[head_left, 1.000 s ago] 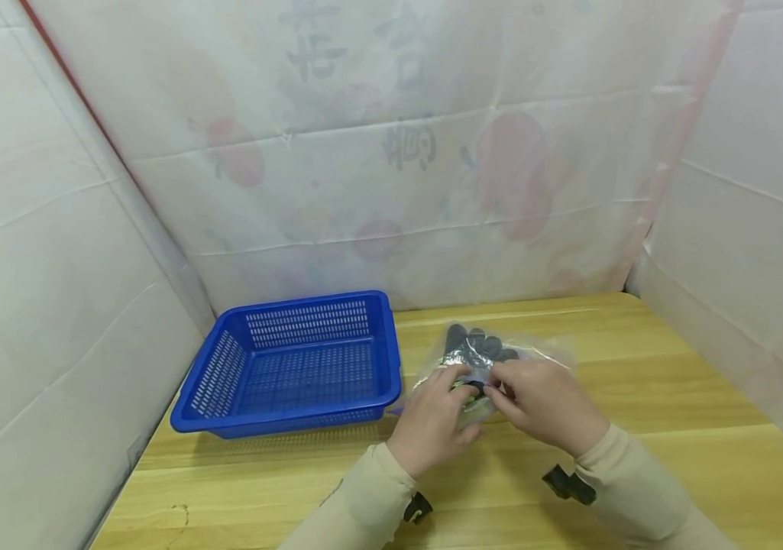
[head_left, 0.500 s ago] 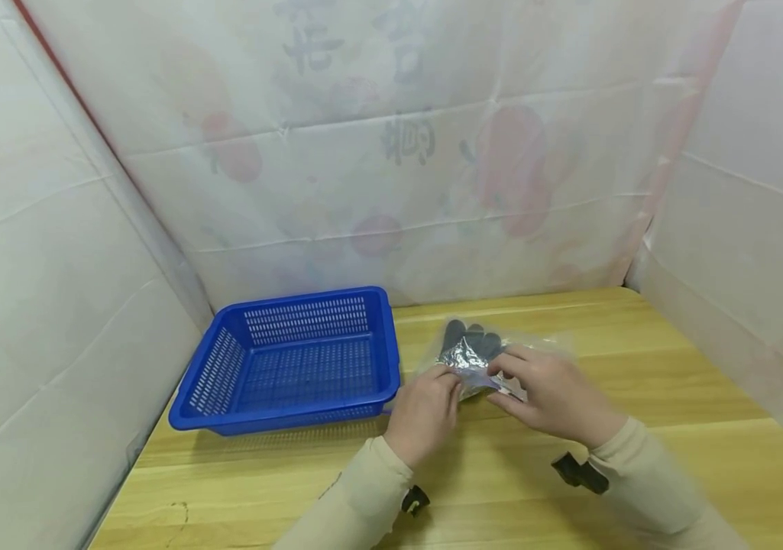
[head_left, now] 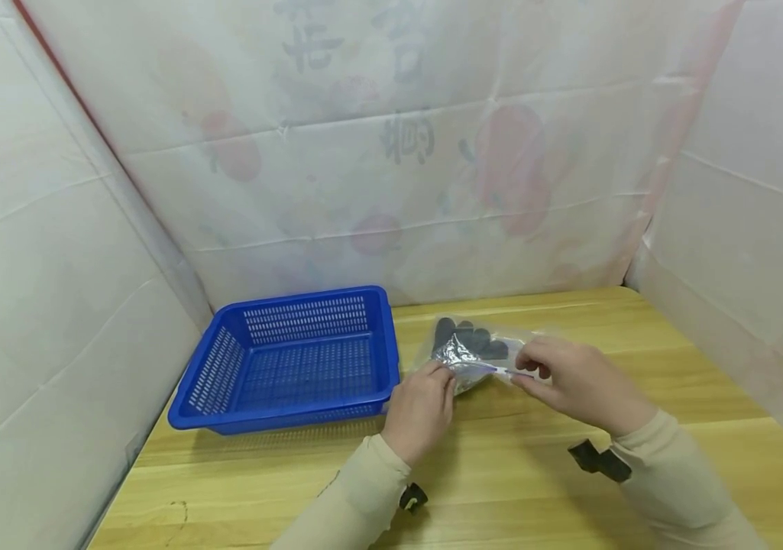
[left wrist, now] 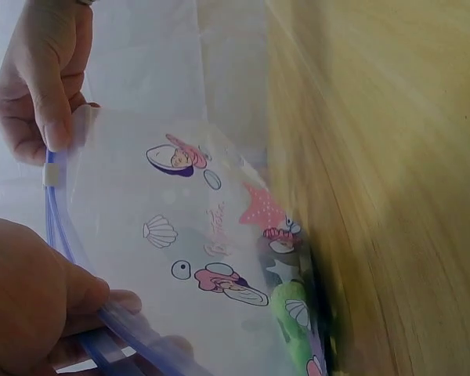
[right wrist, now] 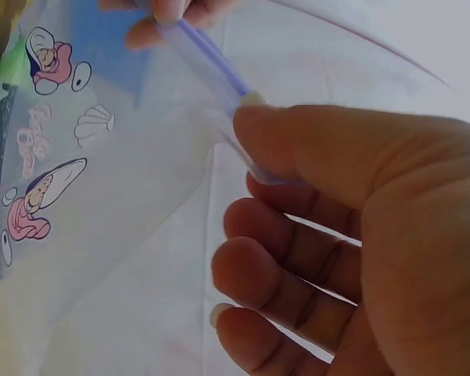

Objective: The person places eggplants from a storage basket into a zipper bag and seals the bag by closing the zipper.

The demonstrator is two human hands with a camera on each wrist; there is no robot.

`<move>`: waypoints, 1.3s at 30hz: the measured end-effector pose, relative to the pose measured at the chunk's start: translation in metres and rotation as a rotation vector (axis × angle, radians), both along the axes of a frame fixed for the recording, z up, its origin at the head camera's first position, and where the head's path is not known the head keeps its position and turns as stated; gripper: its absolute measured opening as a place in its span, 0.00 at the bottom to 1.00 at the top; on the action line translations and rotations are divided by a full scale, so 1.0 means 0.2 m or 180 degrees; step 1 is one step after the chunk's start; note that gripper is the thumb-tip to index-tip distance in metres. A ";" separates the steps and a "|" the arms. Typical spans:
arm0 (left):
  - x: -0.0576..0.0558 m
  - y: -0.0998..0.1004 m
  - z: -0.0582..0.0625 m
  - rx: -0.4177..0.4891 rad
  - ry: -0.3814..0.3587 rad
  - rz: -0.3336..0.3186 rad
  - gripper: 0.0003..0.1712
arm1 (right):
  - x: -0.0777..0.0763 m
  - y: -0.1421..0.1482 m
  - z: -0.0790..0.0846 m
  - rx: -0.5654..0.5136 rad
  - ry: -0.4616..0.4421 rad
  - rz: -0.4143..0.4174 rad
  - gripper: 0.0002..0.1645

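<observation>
A clear slider zip bag [left wrist: 172,204] printed with cartoon shells and figures stands on its bottom on the wooden table. Inside it lies a dark thing with rounded, finger-like lobes [head_left: 468,340], like a glove; something green [left wrist: 291,325] shows low down in the left wrist view. Along the top runs a purple zip edge carrying a small white slider [left wrist: 50,174]. My left hand [head_left: 420,411] pinches that edge at its left part. With thumb and forefinger, my right hand [head_left: 580,382] pinches the right end of the edge, just beside the slider.
A blue plastic basket [head_left: 281,418] with slotted walls stands left of the bag, close to my left hand. Pale printed cloth [head_left: 363,191] hangs around the back and sides of the table [head_left: 501,489].
My right hand has moved right along the zip edge, from over the bag's middle to its right end. My left hand now grips the edge, which has come up taut between both hands.
</observation>
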State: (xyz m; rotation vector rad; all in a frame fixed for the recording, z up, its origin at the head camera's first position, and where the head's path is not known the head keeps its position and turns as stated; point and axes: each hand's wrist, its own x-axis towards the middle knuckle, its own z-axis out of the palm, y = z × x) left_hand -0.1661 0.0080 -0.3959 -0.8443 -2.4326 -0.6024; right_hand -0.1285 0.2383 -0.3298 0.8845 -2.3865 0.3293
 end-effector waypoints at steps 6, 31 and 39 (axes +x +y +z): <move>0.00 -0.01 0.00 -0.0035 -0.0064 0.0030 0.07 | 0.01 0.02 0.03 0.0000 0.0035 -0.0060 0.13; 0.06 0.03 0.06 0.0313 0.0860 -0.1088 0.19 | 0.05 -0.08 0.01 0.0140 0.0107 0.0433 0.17; 0.08 0.05 0.04 0.0239 0.0848 -0.1127 0.06 | 0.08 -0.11 0.01 0.0114 -0.0108 0.0524 0.16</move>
